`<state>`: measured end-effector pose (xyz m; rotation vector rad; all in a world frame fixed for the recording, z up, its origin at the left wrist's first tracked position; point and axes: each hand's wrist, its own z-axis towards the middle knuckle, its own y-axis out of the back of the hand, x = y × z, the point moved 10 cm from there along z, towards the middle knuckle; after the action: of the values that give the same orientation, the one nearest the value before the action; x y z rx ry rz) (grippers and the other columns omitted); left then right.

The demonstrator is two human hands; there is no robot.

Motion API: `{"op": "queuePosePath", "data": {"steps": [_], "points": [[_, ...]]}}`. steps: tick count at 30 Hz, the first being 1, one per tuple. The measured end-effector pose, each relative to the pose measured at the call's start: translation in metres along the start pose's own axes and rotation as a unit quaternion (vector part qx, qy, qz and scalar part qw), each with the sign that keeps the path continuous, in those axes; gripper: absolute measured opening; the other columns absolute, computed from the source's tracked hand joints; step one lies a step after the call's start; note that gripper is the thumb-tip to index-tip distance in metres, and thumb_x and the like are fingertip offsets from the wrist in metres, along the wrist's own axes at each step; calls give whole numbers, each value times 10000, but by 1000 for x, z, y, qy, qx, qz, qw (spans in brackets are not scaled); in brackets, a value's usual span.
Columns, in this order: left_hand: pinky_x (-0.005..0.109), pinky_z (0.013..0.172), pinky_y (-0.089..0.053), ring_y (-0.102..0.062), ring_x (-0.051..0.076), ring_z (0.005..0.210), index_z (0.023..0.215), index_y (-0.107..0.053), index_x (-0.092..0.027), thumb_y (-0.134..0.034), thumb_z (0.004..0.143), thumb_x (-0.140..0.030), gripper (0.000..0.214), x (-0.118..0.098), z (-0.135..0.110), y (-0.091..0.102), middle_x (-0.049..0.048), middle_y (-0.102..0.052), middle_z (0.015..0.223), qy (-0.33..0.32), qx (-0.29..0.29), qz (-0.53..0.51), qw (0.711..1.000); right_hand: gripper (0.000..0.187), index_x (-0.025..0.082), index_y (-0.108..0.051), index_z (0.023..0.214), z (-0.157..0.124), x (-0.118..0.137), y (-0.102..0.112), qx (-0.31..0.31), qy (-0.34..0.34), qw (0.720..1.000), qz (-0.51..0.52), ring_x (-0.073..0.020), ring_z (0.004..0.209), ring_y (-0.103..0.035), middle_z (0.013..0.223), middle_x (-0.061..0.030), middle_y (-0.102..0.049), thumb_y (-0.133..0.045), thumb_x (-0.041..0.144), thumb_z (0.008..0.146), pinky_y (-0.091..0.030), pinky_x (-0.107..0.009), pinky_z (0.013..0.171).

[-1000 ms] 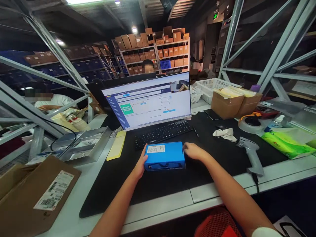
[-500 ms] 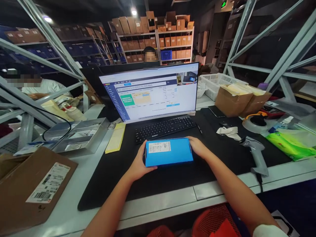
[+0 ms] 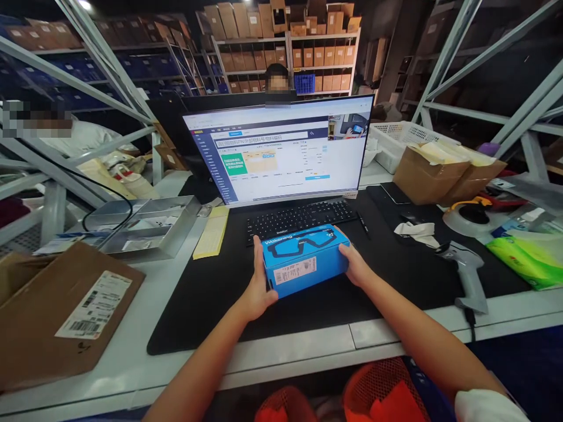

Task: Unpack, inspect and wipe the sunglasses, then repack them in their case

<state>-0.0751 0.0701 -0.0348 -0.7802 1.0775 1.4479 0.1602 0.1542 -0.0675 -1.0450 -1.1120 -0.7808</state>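
A blue product box (image 3: 314, 273) with a glasses picture on its top face and a white barcode label on its near side is held above the black desk mat (image 3: 211, 316). My left hand (image 3: 258, 287) grips the box's left end, thumb on the near side. On the right end, my right hand (image 3: 355, 265) has its fingers wrapped around the corner. Just beyond the box lies a black keyboard (image 3: 303, 217), partly covered by it. Behind that stands a lit monitor (image 3: 281, 155).
A grey barcode scanner (image 3: 466, 272), tape dispenser (image 3: 470, 215) and green packet (image 3: 523, 261) sit on the right. To the left are a cardboard box (image 3: 57, 316), a grey tray (image 3: 171, 234) and a yellow paper pad (image 3: 212, 232). Two people are beyond the desk.
Both hands have tilted the blue box, so its top face with the glasses picture now shows above the labelled side. The view has shifted slightly.
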Motion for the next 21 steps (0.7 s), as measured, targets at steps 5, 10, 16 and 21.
{"op": "queuePosePath", "data": {"steps": [5, 10, 16, 21], "points": [[457, 1168, -379, -299, 332, 1498, 1597, -101, -325, -667, 829, -593, 991, 22, 3, 6, 104, -122, 1684, 48, -96, -108, 988, 993, 283, -213, 1589, -6, 13, -4, 3, 65, 992, -106, -300, 1456, -380, 1622, -59, -339, -625, 702, 790, -329, -465, 1191], [455, 1147, -398, -466, 329, 1390, 1552, -269, -245, -726, 781, -544, 945, 39, 2, 11, 155, -403, 1547, 96, -134, -93, 982, 830, 281, -333, 1543, -3, 9, 3, -10, 44, 994, -95, -296, 1418, -435, 1567, -59, -435, -620, 624, 845, -333, -452, 1187], [451, 1062, -461, -575, 308, 1258, 1515, -326, -245, -724, 788, -508, 869, 47, -4, 15, 132, -526, 1394, 145, -148, -82, 975, 778, 269, -427, 1492, -3, 4, 8, -42, 4, 994, -101, -326, 1387, -468, 1510, -63, -509, -604, 658, 841, -381, -472, 1151], [437, 1016, -486, -608, 298, 1193, 1480, -363, -235, -756, 746, -490, 870, 44, -4, 15, 125, -556, 1323, 161, -155, -105, 969, 797, 254, -460, 1467, -5, 11, 9, -56, 2, 992, -109, -342, 1378, -472, 1506, -75, -513, -626, 678, 814, -377, -486, 1152]]}}
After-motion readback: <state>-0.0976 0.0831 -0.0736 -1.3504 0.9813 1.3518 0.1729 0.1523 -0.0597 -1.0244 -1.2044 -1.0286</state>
